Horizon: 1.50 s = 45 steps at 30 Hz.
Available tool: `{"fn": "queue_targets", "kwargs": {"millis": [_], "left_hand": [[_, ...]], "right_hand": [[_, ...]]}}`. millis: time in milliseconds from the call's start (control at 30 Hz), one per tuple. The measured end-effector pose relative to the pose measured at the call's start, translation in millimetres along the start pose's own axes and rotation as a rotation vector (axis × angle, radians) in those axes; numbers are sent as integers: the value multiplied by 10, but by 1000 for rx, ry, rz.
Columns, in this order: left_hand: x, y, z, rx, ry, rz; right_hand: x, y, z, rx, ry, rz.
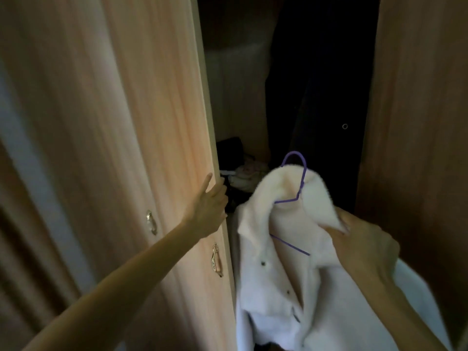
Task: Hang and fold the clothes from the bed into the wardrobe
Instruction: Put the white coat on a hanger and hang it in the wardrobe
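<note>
Right hand (364, 239) gripping the white coat (278, 279) on its purple hanger (295, 158), I clasp the wardrobe door (152, 122) with my left hand (210, 206) to open room for hanging.

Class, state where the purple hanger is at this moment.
In the head view, right of centre, the purple hanger sits inside the collar of the white coat held by the right hand, its hook poking up before the dark wardrobe opening.

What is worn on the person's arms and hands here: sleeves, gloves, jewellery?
Nothing visible. The left hand and right hand are ungloved and ringless. There is no watch or bracelet on either wrist, and no sleeve in view on either arm.
</note>
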State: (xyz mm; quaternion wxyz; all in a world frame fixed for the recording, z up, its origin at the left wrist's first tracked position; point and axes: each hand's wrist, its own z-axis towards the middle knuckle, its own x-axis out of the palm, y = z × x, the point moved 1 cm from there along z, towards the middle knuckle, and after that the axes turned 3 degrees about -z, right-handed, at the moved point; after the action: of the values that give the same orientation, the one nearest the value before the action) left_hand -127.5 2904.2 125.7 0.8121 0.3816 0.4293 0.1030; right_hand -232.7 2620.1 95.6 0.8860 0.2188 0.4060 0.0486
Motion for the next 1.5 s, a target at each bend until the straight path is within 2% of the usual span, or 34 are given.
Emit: {"fn": "queue_targets", "kwargs": {"millis": [233, 333, 467, 600, 767, 1067, 1233, 1500], "left_hand": [[-65, 346, -1049, -98, 86, 22], [-42, 499, -1442, -195, 122, 12], [20, 617, -1716, -353, 98, -93], [150, 679, -1700, -380, 8, -223], [242, 768, -1489, -408, -156, -429], [-59, 885, -741, -415, -363, -800], [-194, 990, -125, -409, -431, -966], [-341, 1111, 1209, -463, -533, -1104]], "right_hand": [[13, 418, -282, -108, 54, 51], [39, 618, -340, -138, 58, 64], [140, 895, -394, -170, 27, 98], [260, 1172, -410, -151, 12, 69], [249, 1486, -318, -105, 25, -2], [61, 1813, 62, -111, -48, -104], [8, 1886, 578, -159, -60, -143], [16, 1790, 1891, -295, -233, -177]]}}
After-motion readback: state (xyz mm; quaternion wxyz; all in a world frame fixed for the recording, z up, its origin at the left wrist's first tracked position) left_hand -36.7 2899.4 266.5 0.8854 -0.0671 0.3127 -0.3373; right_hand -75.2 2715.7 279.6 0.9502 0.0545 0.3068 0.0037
